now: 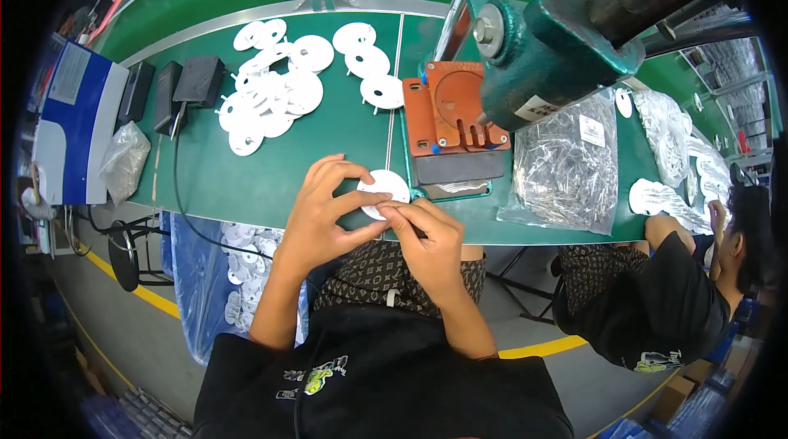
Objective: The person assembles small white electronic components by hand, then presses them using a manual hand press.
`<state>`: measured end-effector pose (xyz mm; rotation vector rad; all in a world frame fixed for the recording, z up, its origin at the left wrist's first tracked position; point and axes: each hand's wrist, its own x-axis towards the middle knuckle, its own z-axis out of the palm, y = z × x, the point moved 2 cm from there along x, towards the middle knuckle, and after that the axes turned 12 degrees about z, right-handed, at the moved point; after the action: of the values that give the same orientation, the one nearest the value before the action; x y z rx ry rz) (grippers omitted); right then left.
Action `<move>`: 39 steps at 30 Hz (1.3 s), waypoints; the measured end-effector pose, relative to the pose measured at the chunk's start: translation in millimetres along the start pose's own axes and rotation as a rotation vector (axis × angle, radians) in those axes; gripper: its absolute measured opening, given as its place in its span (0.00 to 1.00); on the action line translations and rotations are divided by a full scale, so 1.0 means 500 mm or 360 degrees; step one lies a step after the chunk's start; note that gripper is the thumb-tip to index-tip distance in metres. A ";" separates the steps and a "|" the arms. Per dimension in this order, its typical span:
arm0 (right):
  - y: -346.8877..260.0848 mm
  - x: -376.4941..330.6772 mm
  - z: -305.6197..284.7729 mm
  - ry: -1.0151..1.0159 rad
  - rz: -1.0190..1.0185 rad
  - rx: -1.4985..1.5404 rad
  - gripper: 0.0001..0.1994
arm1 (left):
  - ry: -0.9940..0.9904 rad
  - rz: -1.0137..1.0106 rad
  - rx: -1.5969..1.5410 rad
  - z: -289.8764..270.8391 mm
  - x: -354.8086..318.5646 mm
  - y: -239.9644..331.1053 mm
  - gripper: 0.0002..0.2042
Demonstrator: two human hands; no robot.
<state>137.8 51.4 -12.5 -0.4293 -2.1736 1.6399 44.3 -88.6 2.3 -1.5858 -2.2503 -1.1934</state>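
Over the near edge of the green table, my left hand [327, 208] grips a round white plastic disc [389, 182], with fingers on its top face and the thumb at its near side. My right hand [428, 240] is closed in a pinch at the disc's near right edge; whatever is between its fingertips is too small to make out. Just beyond the disc, to the right, sits an orange fixture block [456, 104] on a green hand press [542, 53]. More white discs [305, 93] with centre holes lie in a loose pile at the far left, and a few others [382, 92] lie beside the fixture.
A clear bag of thin metal pins [565, 168] lies right of the press. A blue-white box [75, 123], black adapters [199, 80] and a cable stand left. Below the table, a blue-lined bin [193, 291] holds more discs. A co-worker [665, 291] sits at the right near other discs.
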 end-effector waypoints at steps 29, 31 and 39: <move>0.017 -0.018 -0.025 0.0305 -0.0386 0.0092 0.05 | 0.0423 0.0102 -0.0404 -0.009 0.093 0.067 0.19; 0.023 -0.019 -0.031 0.0356 -0.0398 0.0078 0.05 | 0.0341 0.0165 -0.0208 0.017 0.133 0.082 0.19; 0.025 -0.020 -0.023 0.0279 -0.0423 -0.0035 0.04 | 0.0157 0.0126 0.0502 0.072 0.198 0.075 0.24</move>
<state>152.2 60.2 -22.9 -0.2653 -2.0226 1.3830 44.4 12.7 49.4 -1.4456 -2.1621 -0.8273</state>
